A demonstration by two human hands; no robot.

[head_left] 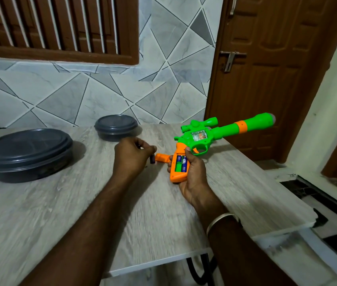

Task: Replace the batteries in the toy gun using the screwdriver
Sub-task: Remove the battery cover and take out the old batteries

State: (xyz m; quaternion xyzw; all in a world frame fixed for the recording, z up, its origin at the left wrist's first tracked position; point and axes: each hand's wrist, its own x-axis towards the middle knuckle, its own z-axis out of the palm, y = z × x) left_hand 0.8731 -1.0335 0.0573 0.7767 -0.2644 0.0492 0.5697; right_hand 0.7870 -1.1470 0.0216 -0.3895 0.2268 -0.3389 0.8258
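Note:
My right hand (192, 174) grips the orange handle of the green and orange toy gun (215, 135), held above the table with its barrel pointing up to the right. The battery compartment (181, 163) in the handle is uncovered; one blue battery sits in it beside an empty green slot. An orange cover (162, 157) lies on the table just left of the handle. My left hand (132, 156) hovers beside it, pinching a small dark battery (152, 159) in its fingertips. No screwdriver is in view.
A large dark lidded container (25, 153) stands at the left of the grey wood-grain table (153, 223); a smaller one (116, 126) sits at the back. The table's edge runs close on the right, and a brown door (270, 69) stands beyond it.

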